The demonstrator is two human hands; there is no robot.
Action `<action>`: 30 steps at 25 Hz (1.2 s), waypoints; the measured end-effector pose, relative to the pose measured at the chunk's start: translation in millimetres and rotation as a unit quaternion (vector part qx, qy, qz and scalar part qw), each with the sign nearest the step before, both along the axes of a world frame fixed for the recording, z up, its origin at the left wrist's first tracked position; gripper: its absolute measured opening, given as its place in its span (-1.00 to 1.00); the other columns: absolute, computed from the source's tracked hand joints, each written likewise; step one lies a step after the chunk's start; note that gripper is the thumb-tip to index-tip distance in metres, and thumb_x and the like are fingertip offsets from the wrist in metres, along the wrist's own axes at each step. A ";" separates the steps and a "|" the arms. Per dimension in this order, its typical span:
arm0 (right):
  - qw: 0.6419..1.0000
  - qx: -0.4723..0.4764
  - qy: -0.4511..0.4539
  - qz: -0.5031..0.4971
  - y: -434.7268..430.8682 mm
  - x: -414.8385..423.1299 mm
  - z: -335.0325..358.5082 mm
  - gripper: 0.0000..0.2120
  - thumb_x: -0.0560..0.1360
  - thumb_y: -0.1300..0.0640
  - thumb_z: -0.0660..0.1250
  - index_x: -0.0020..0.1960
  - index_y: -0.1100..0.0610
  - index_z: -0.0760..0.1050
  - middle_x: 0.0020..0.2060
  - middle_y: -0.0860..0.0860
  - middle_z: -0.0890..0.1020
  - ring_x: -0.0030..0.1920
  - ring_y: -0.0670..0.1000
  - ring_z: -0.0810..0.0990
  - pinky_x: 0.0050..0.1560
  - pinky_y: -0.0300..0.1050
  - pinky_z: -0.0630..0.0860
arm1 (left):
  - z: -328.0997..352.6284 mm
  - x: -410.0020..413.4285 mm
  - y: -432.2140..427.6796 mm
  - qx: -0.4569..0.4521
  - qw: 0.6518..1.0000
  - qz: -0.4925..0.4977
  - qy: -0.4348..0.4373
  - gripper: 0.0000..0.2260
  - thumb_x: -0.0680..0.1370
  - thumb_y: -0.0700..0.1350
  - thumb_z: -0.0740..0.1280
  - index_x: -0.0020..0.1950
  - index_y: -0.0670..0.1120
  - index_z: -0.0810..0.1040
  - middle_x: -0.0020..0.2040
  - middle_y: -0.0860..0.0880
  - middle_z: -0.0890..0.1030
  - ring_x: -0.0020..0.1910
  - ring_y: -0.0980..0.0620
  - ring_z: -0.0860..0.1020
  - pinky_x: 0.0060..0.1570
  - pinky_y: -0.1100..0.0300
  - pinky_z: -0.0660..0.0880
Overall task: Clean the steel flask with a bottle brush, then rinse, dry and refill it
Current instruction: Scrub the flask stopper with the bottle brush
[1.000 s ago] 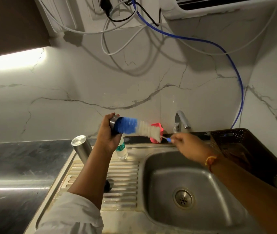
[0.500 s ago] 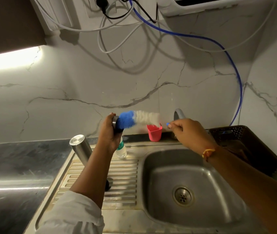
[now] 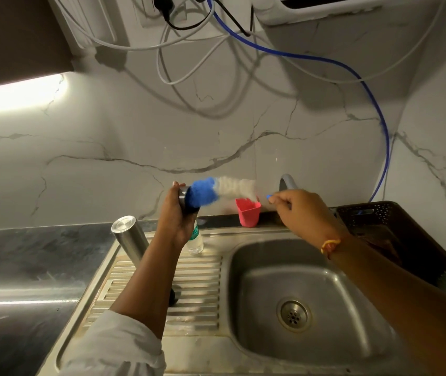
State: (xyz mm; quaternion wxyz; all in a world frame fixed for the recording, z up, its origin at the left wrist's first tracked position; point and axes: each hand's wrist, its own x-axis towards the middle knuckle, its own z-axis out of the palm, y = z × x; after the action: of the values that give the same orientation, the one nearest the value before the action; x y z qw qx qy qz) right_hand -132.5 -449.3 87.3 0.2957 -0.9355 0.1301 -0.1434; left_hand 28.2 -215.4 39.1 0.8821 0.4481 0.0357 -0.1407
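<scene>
The left hand grips a flask part; the brush runs three o'clock into the right hand's pinch.

The left hand grips the steel flask above the drainboard. The right hand pinches the handle of the bottle brush; the blue bristle tip is at the flask mouth. A steel cylinder stands on the drainboard. A red cup stands behind the sink.
</scene>
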 end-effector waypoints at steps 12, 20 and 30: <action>1.000 0.000 -0.019 0.007 -3.6 -9.6 -14.2 -0.71 0.65 -0.09 0.20 0.06 0.03 0.64 -0.11 0.06 0.67 -0.15 -0.02 0.62 -0.23 -0.30 0.43 | -3.1 -1.7 -6.9 0.009 1.000 0.005 -0.008 -0.53 0.67 0.18 0.24 0.42 -0.13 0.46 0.26 -0.23 0.64 0.26 -0.16 0.64 0.34 -0.08 0.53; 0.984 0.027 -0.037 0.172 22.1 -35.3 -4.9 -0.75 0.64 -0.03 0.23 0.07 0.06 0.63 -0.35 -0.12 0.52 -0.37 -0.23 0.48 -0.35 -0.43 0.35 | -1.3 3.4 -8.1 0.047 0.999 0.000 -0.016 -0.45 0.64 0.27 0.20 0.40 -0.14 0.49 0.31 -0.25 0.61 0.25 -0.17 0.64 0.26 -0.07 0.58; 0.979 0.020 -0.016 0.200 20.1 -33.4 -4.9 -0.68 0.65 -0.08 0.20 0.17 0.08 0.61 -0.15 0.13 0.61 -0.23 -0.06 0.60 -0.23 -0.30 0.50 | 9.3 6.1 -4.8 0.056 0.997 -0.001 -0.044 -0.46 0.63 0.22 0.28 0.45 -0.12 0.47 0.36 -0.27 0.58 0.25 -0.14 0.64 0.27 -0.07 0.57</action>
State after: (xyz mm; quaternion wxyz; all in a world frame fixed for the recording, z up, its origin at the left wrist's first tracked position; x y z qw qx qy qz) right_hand -165.9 -429.2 82.4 0.3391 -0.9340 -0.0615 -0.0942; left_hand 34.3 -220.2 48.4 0.8560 0.5028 0.0041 -0.1198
